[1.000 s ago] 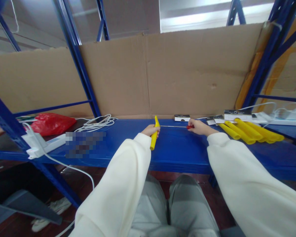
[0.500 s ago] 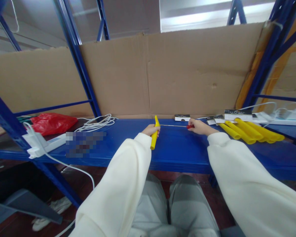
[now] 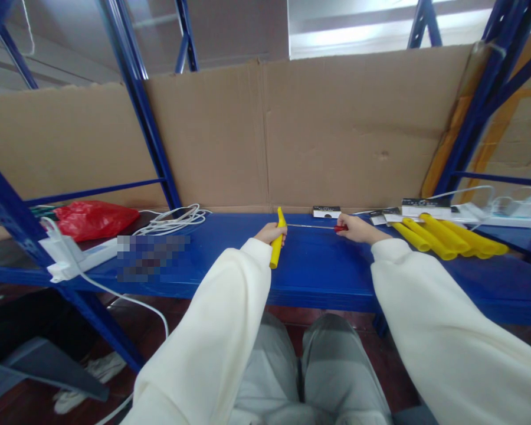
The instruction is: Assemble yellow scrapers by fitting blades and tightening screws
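Over the blue shelf (image 3: 318, 265), my left hand (image 3: 268, 234) is closed around a yellow tube (image 3: 275, 254) with a narrowed, pointed upper end. The tube stands nearly upright, leaning slightly. My right hand (image 3: 356, 228) grips the red handle of a screwdriver (image 3: 310, 226). Its long thin shaft points left and reaches the tube beside my left fingers; whether the tip enters the tube is hidden. Several more yellow tubes (image 3: 442, 236) lie side by side to the right of my right hand.
Small black-and-white boxes (image 3: 326, 211) stand along the cardboard back panel (image 3: 336, 130). On the left are a white power strip (image 3: 100, 255), coiled white cable (image 3: 177, 222) and a red plastic bag (image 3: 97, 219). Blue posts (image 3: 153, 124) frame the shelf. Another person's arm shows at far left.
Both hands, the yellow tube and the screwdriver keep nearly the same position. Only a slight shift of the camera view shows.
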A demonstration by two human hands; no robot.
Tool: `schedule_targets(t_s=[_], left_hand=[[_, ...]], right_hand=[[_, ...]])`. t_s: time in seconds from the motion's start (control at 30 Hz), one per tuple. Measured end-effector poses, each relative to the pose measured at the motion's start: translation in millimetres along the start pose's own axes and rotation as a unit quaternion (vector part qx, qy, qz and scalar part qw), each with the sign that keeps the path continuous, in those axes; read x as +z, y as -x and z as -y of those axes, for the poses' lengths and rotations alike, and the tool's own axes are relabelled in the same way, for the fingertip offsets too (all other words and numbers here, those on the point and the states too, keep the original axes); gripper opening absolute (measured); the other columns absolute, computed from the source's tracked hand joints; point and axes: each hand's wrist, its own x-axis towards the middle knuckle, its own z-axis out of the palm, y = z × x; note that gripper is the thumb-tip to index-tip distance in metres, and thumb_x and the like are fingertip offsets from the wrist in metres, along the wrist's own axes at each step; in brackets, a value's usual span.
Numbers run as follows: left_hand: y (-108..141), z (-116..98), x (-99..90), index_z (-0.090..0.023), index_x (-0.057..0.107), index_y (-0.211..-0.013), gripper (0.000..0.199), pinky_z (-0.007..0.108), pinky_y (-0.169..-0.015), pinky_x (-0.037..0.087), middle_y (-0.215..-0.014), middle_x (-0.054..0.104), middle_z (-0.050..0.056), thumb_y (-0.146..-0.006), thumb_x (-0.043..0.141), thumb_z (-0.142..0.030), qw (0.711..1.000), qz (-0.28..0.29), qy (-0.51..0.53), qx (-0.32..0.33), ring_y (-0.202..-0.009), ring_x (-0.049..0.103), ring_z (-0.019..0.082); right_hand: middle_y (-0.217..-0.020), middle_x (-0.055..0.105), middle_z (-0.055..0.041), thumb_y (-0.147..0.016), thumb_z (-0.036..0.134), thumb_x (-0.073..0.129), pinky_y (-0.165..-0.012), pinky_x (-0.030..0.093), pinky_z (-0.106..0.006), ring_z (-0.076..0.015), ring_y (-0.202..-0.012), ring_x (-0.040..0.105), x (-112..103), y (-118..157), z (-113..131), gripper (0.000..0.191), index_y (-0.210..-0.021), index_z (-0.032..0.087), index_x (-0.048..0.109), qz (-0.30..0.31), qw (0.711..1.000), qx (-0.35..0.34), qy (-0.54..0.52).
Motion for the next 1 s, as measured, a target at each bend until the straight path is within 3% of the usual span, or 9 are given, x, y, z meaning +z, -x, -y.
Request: schedule_targets(t_s=[0.47, 0.63, 0.87, 1.0], left_hand=[[2, -2, -1.5, -0.019, 0.047, -0.070, 0.016, 0.020, -0.041, 0.036, -0.043, 0.044, -0.005, -0.076, 0.047, -0.004, 0.996, 0.033, 0.083, -0.022, -0.036, 0.043, 0.010], [2, -1, -1.0, -0.019, 0.048, -0.073, 0.014, 0.020, -0.041, 0.036, -0.044, 0.043, -0.005, -0.075, 0.047, -0.004, 0.997, 0.030, 0.066, -0.027, -0.037, 0.043, 0.010], [1, -1, -0.8, -0.017, 0.051, -0.077, 0.015, 0.021, -0.043, 0.038, -0.044, 0.045, -0.006, -0.074, 0.048, -0.003, 0.999, 0.008, 0.025, -0.029, -0.037, 0.044, 0.011], [3, -2, 1.0, -0.018, 0.048, -0.072, 0.017, 0.021, -0.043, 0.039, -0.044, 0.045, -0.006, -0.076, 0.047, -0.002, 1.000, -0.006, 0.002, -0.012, -0.038, 0.044, 0.011]], right_hand=[[-0.071, 0.062, -0.0008, -0.071, 0.013, 0.064, -0.056, 0.038, -0.024, -0.0152, -0.062, 0.054, -1, 1, -1, 0.024, -0.071, 0.024, 0.042, -0.003, 1.000, 0.012, 0.020], [-0.071, 0.062, -0.0015, -0.071, 0.012, 0.063, -0.058, 0.038, -0.025, -0.0165, -0.063, 0.055, -1, 1, -1, 0.023, -0.070, 0.024, 0.043, 0.007, 0.999, 0.011, 0.036], [-0.075, 0.066, -0.0053, -0.082, 0.017, 0.054, -0.060, 0.037, -0.027, -0.0197, -0.067, 0.060, -6, 6, 10, 0.008, -0.087, 0.023, 0.053, -0.026, 0.993, -0.028, 0.110], [-0.084, 0.070, -0.0111, -0.085, 0.020, 0.054, -0.063, 0.040, -0.029, -0.0239, -0.075, 0.065, -10, 11, 20, 0.014, -0.098, 0.020, 0.057, -0.022, 0.986, -0.001, 0.164]])
